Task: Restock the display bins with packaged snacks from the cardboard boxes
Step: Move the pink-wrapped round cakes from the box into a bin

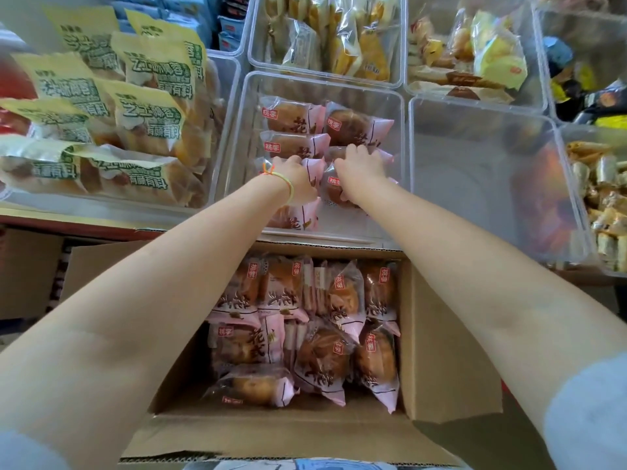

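From the head camera, both hands reach into a clear display bin (234, 137) above an open cardboard box (444, 351). The snacks are round brown buns in clear-and-pink wrappers with red labels — roughly seven visible in the bin, about nine or ten in the box. The left hand (298, 179) curls its fingers round one bun packet (314, 171); the right hand (359, 169) grips another packet (334, 191).
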`<action>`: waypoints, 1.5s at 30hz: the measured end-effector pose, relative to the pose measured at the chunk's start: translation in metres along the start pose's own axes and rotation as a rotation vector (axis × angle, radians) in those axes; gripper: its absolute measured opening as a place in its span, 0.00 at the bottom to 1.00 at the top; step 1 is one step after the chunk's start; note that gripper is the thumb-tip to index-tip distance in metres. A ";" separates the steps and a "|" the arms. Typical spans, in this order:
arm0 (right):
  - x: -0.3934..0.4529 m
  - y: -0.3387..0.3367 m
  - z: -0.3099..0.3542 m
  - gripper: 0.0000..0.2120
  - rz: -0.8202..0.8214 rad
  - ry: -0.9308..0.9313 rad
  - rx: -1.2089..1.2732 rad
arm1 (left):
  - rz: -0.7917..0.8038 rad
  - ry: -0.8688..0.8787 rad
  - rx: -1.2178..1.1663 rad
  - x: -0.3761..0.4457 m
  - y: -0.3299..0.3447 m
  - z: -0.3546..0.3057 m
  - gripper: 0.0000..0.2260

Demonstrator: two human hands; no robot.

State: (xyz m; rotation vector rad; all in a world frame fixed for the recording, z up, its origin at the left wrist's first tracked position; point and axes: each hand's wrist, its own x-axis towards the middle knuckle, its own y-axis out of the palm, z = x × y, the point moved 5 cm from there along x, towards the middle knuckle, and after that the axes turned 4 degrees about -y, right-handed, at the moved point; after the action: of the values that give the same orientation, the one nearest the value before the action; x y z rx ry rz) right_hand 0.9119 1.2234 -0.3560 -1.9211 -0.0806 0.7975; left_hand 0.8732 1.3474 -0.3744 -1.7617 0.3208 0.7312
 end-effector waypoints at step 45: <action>-0.147 0.095 0.239 0.20 0.441 0.168 1.205 | 0.055 -0.129 -0.759 -0.176 0.098 0.157 0.12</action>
State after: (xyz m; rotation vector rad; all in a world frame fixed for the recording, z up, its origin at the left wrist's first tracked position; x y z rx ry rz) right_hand 0.6366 1.3078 -0.4266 -0.8287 0.7808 0.6983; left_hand 0.6343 1.4377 -0.3652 -2.4015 -0.0114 1.0937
